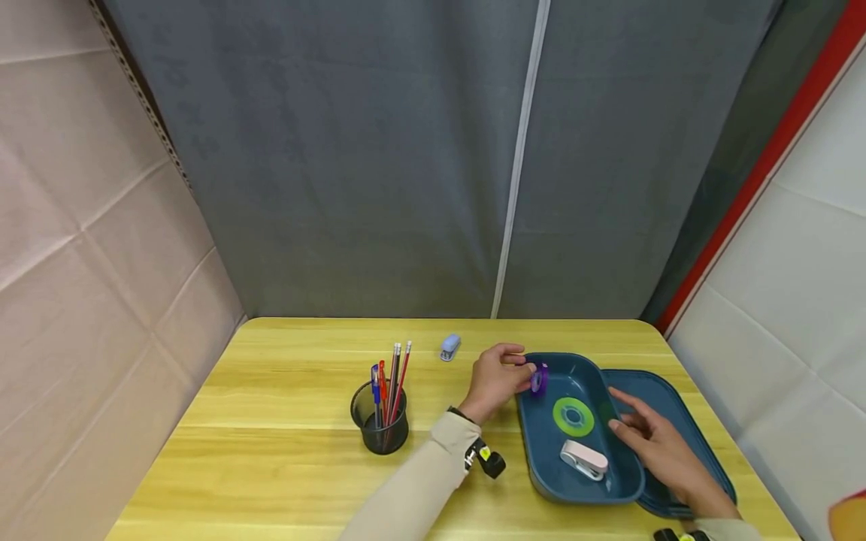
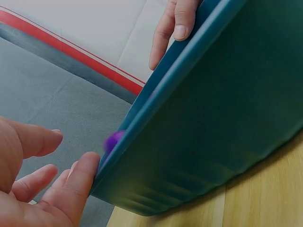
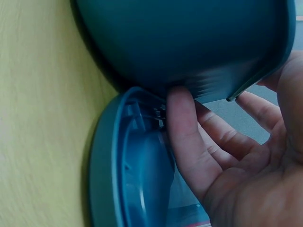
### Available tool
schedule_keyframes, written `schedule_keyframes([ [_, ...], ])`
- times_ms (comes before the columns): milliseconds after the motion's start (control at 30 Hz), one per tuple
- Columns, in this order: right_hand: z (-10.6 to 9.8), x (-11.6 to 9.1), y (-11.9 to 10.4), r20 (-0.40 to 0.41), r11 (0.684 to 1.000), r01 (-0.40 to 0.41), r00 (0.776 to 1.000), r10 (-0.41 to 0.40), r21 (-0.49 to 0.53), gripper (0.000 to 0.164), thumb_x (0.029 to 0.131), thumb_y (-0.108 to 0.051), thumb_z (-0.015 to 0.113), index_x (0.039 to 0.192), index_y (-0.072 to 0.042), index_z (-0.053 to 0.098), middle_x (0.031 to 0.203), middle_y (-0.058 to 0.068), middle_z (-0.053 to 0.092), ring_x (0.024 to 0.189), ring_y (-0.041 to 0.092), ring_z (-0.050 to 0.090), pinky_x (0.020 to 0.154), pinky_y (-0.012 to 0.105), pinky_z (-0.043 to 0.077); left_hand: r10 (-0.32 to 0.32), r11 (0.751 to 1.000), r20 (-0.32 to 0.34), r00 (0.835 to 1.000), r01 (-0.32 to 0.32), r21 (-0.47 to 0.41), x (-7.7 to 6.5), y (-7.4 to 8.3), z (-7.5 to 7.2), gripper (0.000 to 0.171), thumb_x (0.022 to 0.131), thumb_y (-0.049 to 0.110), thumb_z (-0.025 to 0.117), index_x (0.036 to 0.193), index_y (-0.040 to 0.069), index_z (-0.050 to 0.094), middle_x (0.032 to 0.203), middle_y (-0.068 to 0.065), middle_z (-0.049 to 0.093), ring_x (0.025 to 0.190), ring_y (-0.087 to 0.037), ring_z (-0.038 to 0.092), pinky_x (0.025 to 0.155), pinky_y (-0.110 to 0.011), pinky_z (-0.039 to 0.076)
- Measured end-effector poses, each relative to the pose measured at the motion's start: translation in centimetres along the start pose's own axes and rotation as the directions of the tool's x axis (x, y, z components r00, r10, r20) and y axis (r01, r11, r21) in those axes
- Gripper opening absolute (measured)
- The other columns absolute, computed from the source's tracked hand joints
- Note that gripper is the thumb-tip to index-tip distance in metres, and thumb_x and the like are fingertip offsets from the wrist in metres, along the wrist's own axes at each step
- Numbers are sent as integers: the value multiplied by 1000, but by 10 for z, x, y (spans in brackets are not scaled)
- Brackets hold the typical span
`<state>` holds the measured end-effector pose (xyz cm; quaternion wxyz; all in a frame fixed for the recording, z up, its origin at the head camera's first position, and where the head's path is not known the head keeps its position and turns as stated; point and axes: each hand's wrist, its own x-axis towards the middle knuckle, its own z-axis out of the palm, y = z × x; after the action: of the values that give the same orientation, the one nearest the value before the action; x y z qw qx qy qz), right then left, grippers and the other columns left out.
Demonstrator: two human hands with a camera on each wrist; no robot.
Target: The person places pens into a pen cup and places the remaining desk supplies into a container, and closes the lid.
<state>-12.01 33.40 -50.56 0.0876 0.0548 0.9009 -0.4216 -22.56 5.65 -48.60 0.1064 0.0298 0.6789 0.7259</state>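
Note:
A dark blue plastic box [image 1: 551,481] stands on the table, holding a green tape roll [image 1: 573,417] and a pale pink stapler [image 1: 584,460]. At its far left corner my left hand [image 1: 497,379] has its fingers spread beside the rim. Just past those fingertips is a purple tape roll [image 1: 539,379], blurred in the left wrist view, inside the rim and apart from the fingers. My right hand [image 1: 659,451] grips the box's right rim, thumb over the edge and fingers against the outer wall [image 3: 189,61].
A matching blue lid [image 1: 704,443] lies partly under the box's right side. To the left stands a black mesh pen cup [image 1: 383,439] with pens and pencils. A small light blue stapler [image 1: 449,347] lies toward the back. Grey cloth [image 1: 379,188] hangs behind the table.

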Motion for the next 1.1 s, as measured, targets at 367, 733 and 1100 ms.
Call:
schedule_keyframes([
  [367,2,-1,0,-5,1000,-2,1000,2,-11,72,108,-46,59,168,-20,30,149,28,56,123,33,61,88,36,55,18,1000,15,1000,-17,-5,-4,-1,-4,32,93,12,82,123,11,72,108,-6,72,90,-17,77,75,-34,66],
  [733,0,-1,-3,-1,1000,-4,1000,4,-16,71,108,-46,59,168,-19,31,147,27,57,121,32,61,87,35,55,89,996,26,996,-89,26,0,-5,-13,33,94,15,82,125,8,72,109,-8,76,94,-18,78,78,-33,66],
  [1100,0,0,-2,-4,1000,-11,1000,11,-17,71,108,-47,59,167,-19,31,147,27,57,121,31,61,88,36,55,158,978,-60,986,-148,147,5,-1,-33,35,92,21,83,124,12,74,117,-12,77,96,-13,74,80,-25,60],
])
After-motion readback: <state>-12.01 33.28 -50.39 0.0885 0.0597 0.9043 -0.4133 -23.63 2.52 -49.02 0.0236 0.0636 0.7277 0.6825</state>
